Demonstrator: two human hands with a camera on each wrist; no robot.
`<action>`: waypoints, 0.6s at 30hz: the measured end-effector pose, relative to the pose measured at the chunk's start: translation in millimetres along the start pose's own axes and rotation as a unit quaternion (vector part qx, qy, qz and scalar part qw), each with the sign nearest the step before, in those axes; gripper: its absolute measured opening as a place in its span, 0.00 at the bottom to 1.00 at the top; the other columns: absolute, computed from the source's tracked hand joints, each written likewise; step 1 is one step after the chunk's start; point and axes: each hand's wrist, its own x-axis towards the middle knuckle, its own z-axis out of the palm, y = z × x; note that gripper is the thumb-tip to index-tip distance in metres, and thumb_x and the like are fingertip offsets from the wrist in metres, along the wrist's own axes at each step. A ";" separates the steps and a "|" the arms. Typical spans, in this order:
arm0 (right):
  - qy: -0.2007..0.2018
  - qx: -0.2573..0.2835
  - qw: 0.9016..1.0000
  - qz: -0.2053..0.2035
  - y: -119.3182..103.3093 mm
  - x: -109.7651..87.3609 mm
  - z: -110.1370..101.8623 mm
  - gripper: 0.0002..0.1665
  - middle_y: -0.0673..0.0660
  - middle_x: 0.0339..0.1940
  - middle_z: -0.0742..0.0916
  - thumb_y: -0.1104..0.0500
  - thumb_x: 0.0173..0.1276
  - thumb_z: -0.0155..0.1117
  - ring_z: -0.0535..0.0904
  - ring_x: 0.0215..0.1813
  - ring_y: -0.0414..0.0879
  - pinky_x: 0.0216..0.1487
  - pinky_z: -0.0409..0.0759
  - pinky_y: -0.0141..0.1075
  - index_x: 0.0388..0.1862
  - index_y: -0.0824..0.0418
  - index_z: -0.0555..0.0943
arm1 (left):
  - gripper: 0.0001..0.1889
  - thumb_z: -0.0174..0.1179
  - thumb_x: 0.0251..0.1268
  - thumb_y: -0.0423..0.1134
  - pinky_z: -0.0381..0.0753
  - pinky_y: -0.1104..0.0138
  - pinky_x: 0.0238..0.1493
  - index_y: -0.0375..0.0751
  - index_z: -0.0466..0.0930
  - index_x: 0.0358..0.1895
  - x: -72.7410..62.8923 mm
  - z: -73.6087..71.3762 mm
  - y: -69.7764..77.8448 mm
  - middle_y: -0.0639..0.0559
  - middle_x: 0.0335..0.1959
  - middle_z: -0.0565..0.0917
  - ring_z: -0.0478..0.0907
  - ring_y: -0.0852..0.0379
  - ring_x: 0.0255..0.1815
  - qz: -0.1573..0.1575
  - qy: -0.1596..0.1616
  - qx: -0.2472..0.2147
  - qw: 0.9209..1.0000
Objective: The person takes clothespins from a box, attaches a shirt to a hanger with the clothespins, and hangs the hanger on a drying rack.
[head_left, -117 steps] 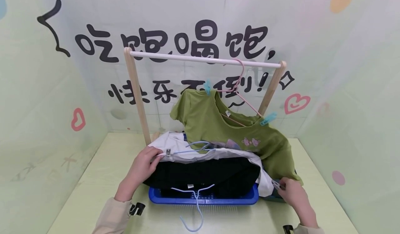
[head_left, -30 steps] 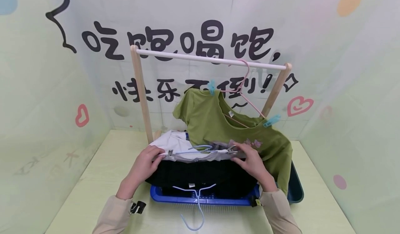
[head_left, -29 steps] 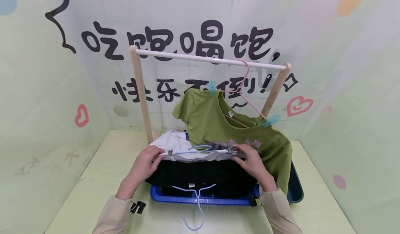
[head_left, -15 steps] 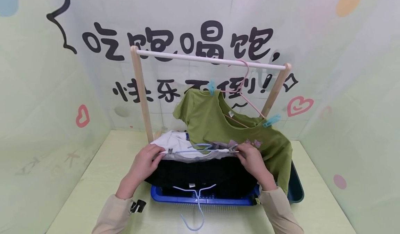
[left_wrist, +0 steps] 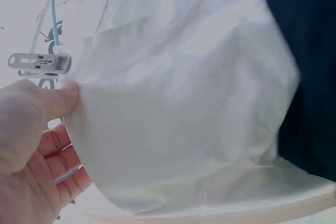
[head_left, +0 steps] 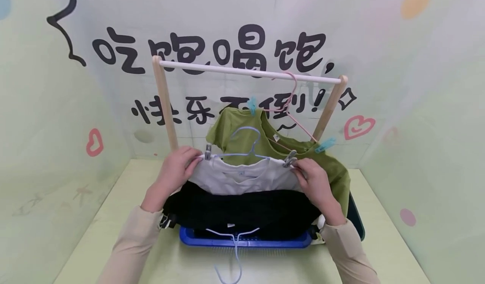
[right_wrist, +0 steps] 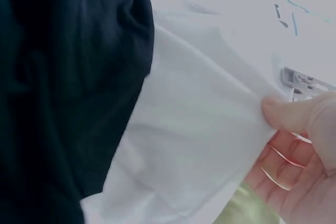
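Observation:
A white shirt (head_left: 242,180) is spread between my hands, its shoulders clipped to a blue hanger (head_left: 251,149) whose hook points up. My left hand (head_left: 176,170) pinches the left shoulder beside a grey clothespin (head_left: 208,152). On the other side my right hand (head_left: 316,183) pinches the right shoulder just by a second grey clothespin (head_left: 290,158). In both wrist views the thumb presses the white cloth from the front, with the fingers behind it. A black garment (head_left: 242,208) lies in front of the shirt's lower part, over a blue basket (head_left: 246,243).
Behind, a green T-shirt (head_left: 235,136) hangs by a pink hanger (head_left: 293,94) from the white rail (head_left: 227,70) of a wooden rack. Blue clothespins (head_left: 326,145) hold it. Another light blue hanger (head_left: 238,254) sticks out below the black garment. A dark green bin (head_left: 355,218) stands at right.
My right hand moved in from the far right to the hanger's right end. Both hands have since raised the white shirt and hanger, and the hook now stands upright before the green T-shirt.

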 end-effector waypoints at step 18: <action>0.130 -0.022 0.991 0.030 -0.9 44.3 -25.5 0.05 0.62 0.27 0.83 0.73 0.55 0.67 0.78 0.30 0.55 0.32 0.76 0.45 0.32 0.69 0.83 | 0.06 0.62 0.59 0.30 0.72 0.51 0.38 0.28 0.80 0.36 83.6 9.3 3.5 0.37 0.33 0.82 0.75 0.40 0.35 -0.064 0.056 0.007 0.996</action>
